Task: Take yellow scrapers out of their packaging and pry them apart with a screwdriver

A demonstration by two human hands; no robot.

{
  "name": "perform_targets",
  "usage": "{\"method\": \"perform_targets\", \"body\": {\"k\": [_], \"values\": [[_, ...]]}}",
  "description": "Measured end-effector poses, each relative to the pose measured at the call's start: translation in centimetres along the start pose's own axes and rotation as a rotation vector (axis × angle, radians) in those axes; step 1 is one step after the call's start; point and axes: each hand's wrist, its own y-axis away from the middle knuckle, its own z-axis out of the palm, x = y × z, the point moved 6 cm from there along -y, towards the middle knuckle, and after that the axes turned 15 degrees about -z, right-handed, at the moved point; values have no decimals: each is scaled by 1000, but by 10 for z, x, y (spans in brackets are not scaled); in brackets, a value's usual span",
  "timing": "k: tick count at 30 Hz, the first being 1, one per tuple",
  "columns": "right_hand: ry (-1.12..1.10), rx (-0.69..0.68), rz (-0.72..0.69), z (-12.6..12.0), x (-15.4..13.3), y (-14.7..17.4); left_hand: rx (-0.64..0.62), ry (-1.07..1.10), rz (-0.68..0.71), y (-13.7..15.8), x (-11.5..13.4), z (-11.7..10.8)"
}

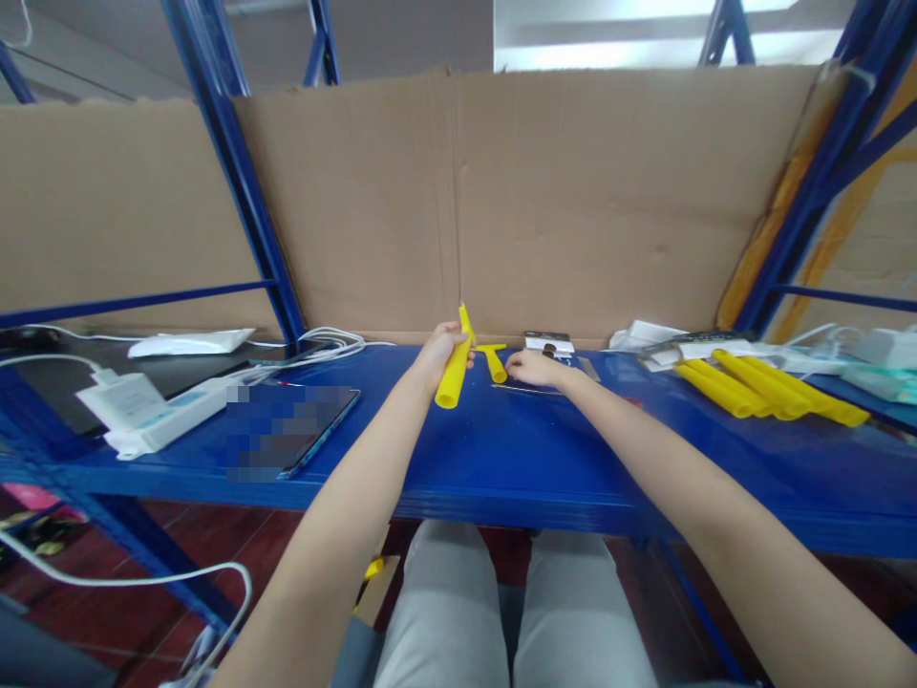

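My left hand [437, 355] is wrapped round a yellow plastic tube [451, 378], tilted, its wide hollow end toward me and its narrower end pointing up and away. Just right of it, a second yellow piece with a crossbar at its far end, like a T [496, 367], lies on the blue shelf top. Close beside that piece, my right hand [530, 367] is low over the surface with its fingers pinched together. Whatever the fingertips may hold is too small to make out. A thin metal rod [528, 390] lies just below this hand.
Several yellow tubes [770, 387] lie at the right near white packets [645, 336]. A dark tablet-like device [315, 430] and a white power strip [176, 416] with cables are at the left. Cardboard [573, 201] walls off the back; blue posts [240, 191] stand at the sides.
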Motion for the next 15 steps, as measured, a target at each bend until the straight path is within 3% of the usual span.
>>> {"method": "perform_targets", "body": {"k": [7, 12, 15], "values": [[-65, 93, 83, -8, 9, 7, 3, -269, 83, 2, -6, 7], [-359, 270, 273, -20, 25, 30, -1, -685, 471, 4, -5, 20], [-595, 366, 345, -23, 30, 44, -19, -889, 610, 5, -10, 29]]}}
